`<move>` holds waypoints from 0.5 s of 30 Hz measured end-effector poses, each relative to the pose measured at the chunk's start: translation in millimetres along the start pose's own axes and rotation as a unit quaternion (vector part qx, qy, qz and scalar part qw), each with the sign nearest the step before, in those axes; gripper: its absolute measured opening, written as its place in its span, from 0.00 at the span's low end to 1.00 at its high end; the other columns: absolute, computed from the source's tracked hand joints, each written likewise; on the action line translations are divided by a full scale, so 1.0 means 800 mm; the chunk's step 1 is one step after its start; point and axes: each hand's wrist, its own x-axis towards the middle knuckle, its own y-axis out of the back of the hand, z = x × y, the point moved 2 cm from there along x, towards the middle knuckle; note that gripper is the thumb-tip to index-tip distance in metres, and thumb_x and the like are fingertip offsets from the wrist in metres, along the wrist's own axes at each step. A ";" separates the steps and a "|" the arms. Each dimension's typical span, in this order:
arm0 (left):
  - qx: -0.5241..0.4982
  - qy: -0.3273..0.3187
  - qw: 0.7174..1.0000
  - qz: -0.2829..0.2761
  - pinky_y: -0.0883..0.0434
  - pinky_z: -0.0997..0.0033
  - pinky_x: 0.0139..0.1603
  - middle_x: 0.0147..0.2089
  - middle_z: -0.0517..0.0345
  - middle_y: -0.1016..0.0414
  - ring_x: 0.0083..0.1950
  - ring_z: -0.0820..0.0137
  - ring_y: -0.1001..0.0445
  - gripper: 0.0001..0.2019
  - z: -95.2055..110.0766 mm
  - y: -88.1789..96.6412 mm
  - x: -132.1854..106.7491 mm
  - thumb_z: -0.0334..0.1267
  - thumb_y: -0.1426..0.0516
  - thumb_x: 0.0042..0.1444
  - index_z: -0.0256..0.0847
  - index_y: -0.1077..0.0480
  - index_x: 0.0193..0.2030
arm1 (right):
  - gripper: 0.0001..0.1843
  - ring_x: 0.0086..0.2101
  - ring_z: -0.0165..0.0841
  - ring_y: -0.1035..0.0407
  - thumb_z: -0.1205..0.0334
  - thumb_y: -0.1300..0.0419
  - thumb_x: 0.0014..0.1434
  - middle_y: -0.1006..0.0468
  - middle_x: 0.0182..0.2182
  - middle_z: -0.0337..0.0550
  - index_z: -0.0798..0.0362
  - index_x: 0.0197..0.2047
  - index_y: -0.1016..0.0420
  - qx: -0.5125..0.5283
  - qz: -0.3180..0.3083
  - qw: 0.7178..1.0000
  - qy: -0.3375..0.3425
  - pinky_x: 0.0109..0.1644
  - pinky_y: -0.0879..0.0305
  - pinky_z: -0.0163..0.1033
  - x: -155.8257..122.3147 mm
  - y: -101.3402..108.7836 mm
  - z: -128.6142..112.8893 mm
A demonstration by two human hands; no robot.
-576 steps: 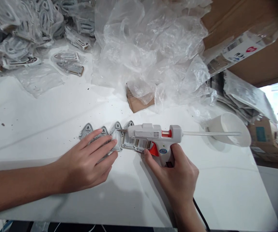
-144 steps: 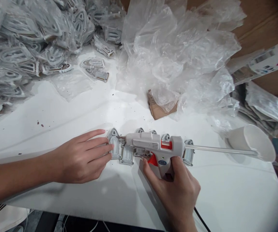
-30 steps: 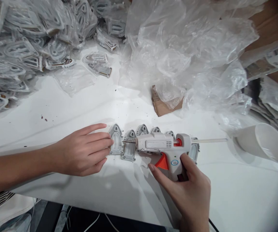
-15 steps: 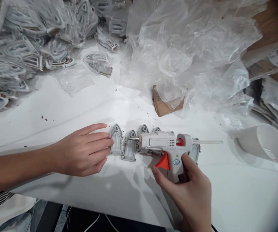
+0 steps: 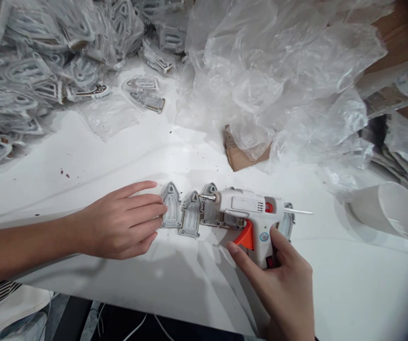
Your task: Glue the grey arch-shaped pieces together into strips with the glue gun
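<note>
My right hand (image 5: 285,284) is wrapped around the handle of a white hot glue gun (image 5: 244,203) with an orange trigger. Its metal nozzle points left, over the upper part of the second and third small grey arched pieces. A glue stick (image 5: 299,211) juts from the back. My left hand (image 5: 126,220) lies with fingers stretched out, their tips at the left edge of the first grey arched piece (image 5: 171,208). Beside that is a second arched piece (image 5: 190,218), then a third (image 5: 210,208). More in the row are partly hidden by the gun.
Many plastic-wrapped grey pieces (image 5: 37,71) are heaped at the back left. Crumpled clear plastic bags (image 5: 261,71) fill the back right, partly over a piece of brown cardboard (image 5: 248,158). A white cup (image 5: 388,210) lies on its side at the right.
The glue gun in my right hand has shifted slightly right, its nozzle moving up and right from the second arched piece. Less glue stick shows behind it. My left hand has stayed still.
</note>
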 end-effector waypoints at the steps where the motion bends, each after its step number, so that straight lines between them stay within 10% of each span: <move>1: 0.000 0.000 1.000 0.000 0.37 0.57 0.67 0.46 0.57 0.21 0.50 0.68 0.25 0.02 0.000 0.000 0.000 0.32 0.42 0.58 0.38 0.29 0.37 | 0.23 0.19 0.20 0.47 0.45 0.33 0.48 0.40 0.17 0.34 0.56 0.28 0.35 0.000 -0.001 1.000 -0.004 0.17 0.50 0.25 0.000 0.000 0.001; 15: -0.007 0.003 1.000 0.008 0.37 0.57 0.67 0.46 0.56 0.21 0.50 0.67 0.25 0.03 -0.001 -0.001 0.001 0.32 0.42 0.58 0.37 0.28 0.38 | 0.26 0.20 0.21 0.45 0.41 0.33 0.47 0.38 0.18 0.36 0.57 0.29 0.34 0.007 -0.009 0.999 -0.036 0.19 0.46 0.25 -0.001 -0.001 0.004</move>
